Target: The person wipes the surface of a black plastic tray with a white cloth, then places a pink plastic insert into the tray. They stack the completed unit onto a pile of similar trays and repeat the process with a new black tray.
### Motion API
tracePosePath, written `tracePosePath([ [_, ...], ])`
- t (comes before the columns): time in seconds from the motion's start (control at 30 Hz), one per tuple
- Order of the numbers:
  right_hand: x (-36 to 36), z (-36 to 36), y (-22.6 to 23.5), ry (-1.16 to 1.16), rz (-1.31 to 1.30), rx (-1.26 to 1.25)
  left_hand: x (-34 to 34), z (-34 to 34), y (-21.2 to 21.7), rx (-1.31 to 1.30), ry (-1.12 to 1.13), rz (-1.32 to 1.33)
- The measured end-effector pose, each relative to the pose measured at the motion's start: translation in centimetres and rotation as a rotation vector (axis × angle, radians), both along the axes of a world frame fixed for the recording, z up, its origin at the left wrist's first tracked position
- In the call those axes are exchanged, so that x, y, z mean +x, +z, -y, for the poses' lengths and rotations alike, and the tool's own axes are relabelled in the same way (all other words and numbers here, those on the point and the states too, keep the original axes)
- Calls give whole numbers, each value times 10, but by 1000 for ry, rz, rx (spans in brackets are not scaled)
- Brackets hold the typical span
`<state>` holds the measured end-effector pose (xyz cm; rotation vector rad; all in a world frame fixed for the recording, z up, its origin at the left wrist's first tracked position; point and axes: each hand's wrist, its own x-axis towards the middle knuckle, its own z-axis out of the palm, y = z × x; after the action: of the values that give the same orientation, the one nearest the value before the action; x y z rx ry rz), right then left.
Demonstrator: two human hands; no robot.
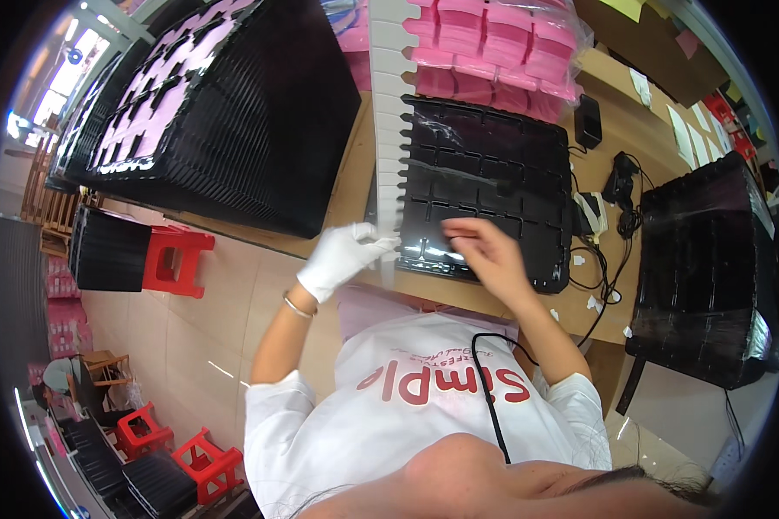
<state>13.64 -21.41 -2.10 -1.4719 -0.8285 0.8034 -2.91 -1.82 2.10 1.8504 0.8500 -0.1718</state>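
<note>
Black compartment tray (493, 186) lies flat on wooden bench (350, 186), pink stacks behind it. Long white notched strip (393, 112) runs along tray's left edge. Gloved left hand (342, 258) pinches strip's near end. Bare right hand (485, 251), fingers curled, rests on tray's near edge.

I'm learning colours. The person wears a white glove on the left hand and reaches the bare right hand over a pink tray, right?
Not quite. The tray under the bare right hand is black, not pink; the head view shows it. The left hand does wear a white glove.
</note>
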Motion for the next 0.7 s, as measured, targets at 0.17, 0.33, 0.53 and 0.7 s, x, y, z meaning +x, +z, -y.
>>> tracePosePath([
  [0.17, -42, -35, -27, 4, -206, -31, 2, 30, -29, -388, 395, 480],
  [0.33, -46, -38, -16, -192, 266, 87, 13, 35, -19, -373, 488, 486],
  [0.53, -21, -49, 1, -118, 1011, 522, 26, 20, -35, -386, 589, 629],
  [0.7, 62, -127, 3, -2, 627, 212, 16, -9, -55, -263, 658, 682],
])
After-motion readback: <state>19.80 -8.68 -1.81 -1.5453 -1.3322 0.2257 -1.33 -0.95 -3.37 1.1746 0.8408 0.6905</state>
